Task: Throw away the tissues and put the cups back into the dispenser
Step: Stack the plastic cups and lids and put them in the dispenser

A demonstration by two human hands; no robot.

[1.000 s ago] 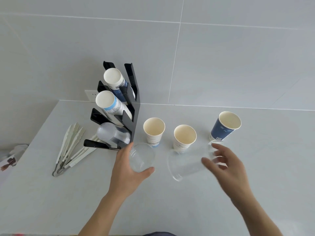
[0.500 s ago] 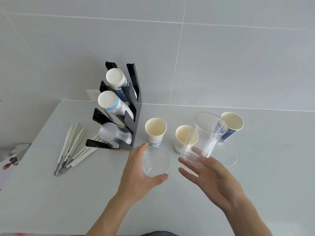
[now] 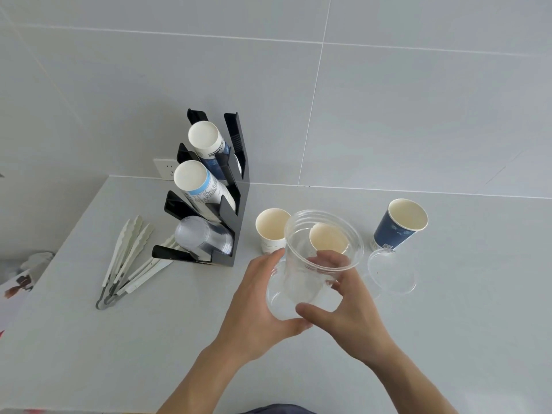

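My left hand (image 3: 257,306) grips a clear plastic cup (image 3: 276,303) from the left. My right hand (image 3: 349,312) holds a second clear plastic cup (image 3: 310,255) whose base sits down inside the first. A third clear cup (image 3: 391,273) lies on the counter to the right. Behind them stand two white paper cups (image 3: 270,228) (image 3: 327,239) and a blue paper cup (image 3: 398,224). The black cup dispenser (image 3: 237,216) at the left holds stacks of paper cups in its upper two slots and clear cups (image 3: 203,234) in the lowest one.
White plastic tongs (image 3: 125,264) lie left of the dispenser. A wall socket (image 3: 165,168) sits behind it. The counter's left edge runs near crumpled white material (image 3: 37,259) lower down. Grey tiled wall rises at the back.
My right hand lifted a clear cup off the counter, turned it upright and brought it left into the cup in my left hand. My left hand moved slightly right.
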